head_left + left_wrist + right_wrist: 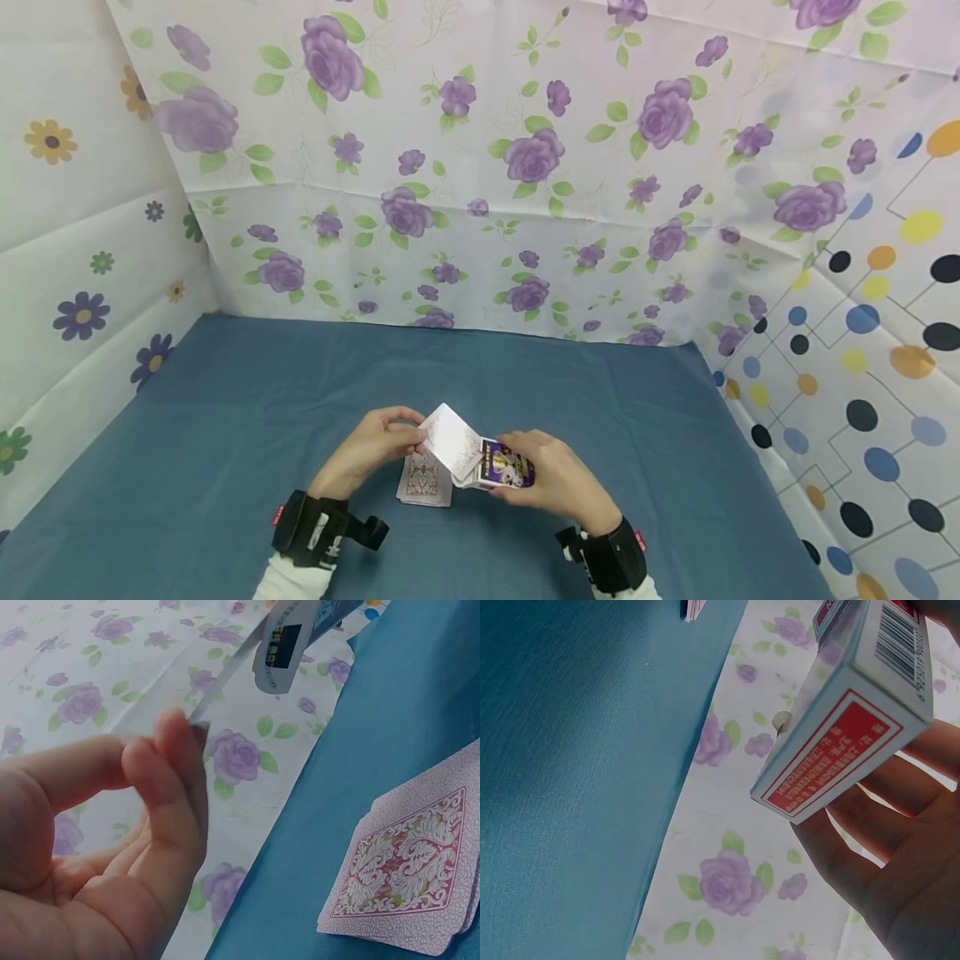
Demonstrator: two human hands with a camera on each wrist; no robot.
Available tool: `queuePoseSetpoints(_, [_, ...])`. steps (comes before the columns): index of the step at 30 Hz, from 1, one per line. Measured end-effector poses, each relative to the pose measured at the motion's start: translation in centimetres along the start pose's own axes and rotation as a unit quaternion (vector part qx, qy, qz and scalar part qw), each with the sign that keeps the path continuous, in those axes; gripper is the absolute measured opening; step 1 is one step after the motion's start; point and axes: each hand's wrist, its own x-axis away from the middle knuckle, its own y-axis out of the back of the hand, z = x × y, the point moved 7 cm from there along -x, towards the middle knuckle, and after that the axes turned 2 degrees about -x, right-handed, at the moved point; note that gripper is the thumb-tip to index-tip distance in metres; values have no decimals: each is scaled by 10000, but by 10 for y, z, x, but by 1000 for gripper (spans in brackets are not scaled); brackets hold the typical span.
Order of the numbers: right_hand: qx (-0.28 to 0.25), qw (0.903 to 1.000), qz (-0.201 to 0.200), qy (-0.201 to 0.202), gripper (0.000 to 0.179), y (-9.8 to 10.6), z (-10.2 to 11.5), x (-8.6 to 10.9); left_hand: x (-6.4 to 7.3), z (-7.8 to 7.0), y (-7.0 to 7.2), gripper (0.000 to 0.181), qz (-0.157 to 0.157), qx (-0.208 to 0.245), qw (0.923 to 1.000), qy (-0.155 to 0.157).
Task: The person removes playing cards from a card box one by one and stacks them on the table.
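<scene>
My left hand (378, 450) pinches the corner of a pale playing card (452, 442) between thumb and fingertips. In the left wrist view that card (229, 673) appears nearly edge-on, one end at the fingertips and the other by the box's flap. My right hand (558, 473) grips a purple-and-yellow card box (507, 467) from its right side, open end toward the left hand. A white side with red label and barcode shows on the box (840, 754) in the right wrist view. Whether one card or more is pinched I cannot tell.
Below the left hand, a slightly uneven stack of playing cards (425, 483) lies back-up on the blue cloth (315, 375). Flower-printed sheets (480, 208) rise behind the table and at the left. A dotted sheet (862, 367) stands at the right.
</scene>
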Motion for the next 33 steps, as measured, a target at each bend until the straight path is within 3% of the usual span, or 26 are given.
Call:
queuePoseSetpoints(3, [11,10000,17,-18,61,0,0,0,-3,1,3,29,-376,80,9992,64])
queuePoseSetpoints(7, [25,10000,50,-47,62,-1,0,1,-4,5,5,24,-654,119,9977,159])
queuePoseSetpoints(19, [-37,9999,80,-108,62,-2,-3,1,-9,17,14,26,-979,-287,9946,175])
queuePoseSetpoints(26, [33,9997,157,-188,63,-3,-4,2,-15,39,21,23,-1609,-798,9830,377])
queuePoseSetpoints(33, [22,9997,168,-176,62,-4,-5,1,-13,44,21,18,-2112,-1410,9670,216])
